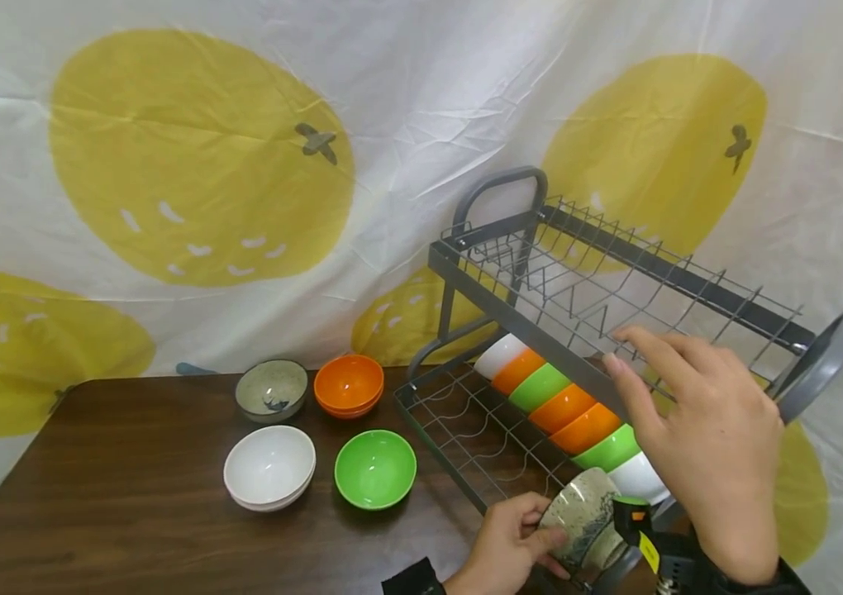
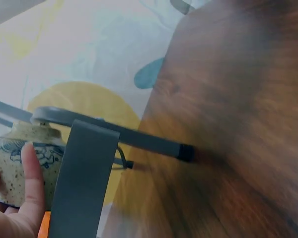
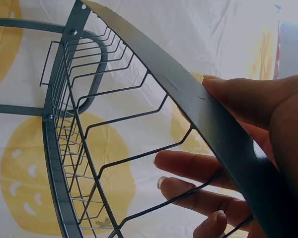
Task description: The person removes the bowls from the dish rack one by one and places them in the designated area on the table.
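the racking looks partway along: in the lower tier of a two-tier dark grey metal dish rack [image 1: 496,304], seven glossy round bowls [image 1: 539,387] already lean in a row, two white, three orange, two green. an eighth, a speckled grey-green bowl with dark blue painting [image 1: 578,508], is tilted at the near end of that row, the fingers of the left hand [image 1: 514,537] pinching it; whether it sits in the wires i cannot tell. the right hand [image 1: 712,421] has its fingers spread wide, straddling the upper tier's front rail.

left on the brown wooden worktop [image 1: 131,471]: one grey-green patterned bowl [image 1: 273,390], one green bowl [image 1: 375,469], and stacks of apparently two orange bowls [image 1: 348,384] and two white bowls [image 1: 270,463].
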`<state>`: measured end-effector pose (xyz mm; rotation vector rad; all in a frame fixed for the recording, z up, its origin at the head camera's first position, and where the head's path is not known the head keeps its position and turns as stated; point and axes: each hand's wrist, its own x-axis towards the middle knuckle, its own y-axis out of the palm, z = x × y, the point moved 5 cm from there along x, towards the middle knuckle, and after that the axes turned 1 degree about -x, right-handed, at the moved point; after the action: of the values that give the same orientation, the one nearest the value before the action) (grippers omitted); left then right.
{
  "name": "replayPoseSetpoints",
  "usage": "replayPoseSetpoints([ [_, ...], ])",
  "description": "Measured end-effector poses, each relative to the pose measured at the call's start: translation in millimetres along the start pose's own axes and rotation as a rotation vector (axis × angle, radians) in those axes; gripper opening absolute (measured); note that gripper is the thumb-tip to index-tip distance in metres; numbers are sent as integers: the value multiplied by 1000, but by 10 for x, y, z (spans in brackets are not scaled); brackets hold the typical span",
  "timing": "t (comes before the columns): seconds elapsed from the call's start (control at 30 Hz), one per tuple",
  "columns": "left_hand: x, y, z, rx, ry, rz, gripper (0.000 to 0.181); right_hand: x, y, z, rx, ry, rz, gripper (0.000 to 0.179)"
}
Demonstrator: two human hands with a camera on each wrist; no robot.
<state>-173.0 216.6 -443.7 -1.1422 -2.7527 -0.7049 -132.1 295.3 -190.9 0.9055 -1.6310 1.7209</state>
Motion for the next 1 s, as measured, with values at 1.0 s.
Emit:
replayPoseSetpoints([
  [1.0,-287,-1056,-1413,1036,484,-154,21,-21,-4,-5,3,6,12,32],
])
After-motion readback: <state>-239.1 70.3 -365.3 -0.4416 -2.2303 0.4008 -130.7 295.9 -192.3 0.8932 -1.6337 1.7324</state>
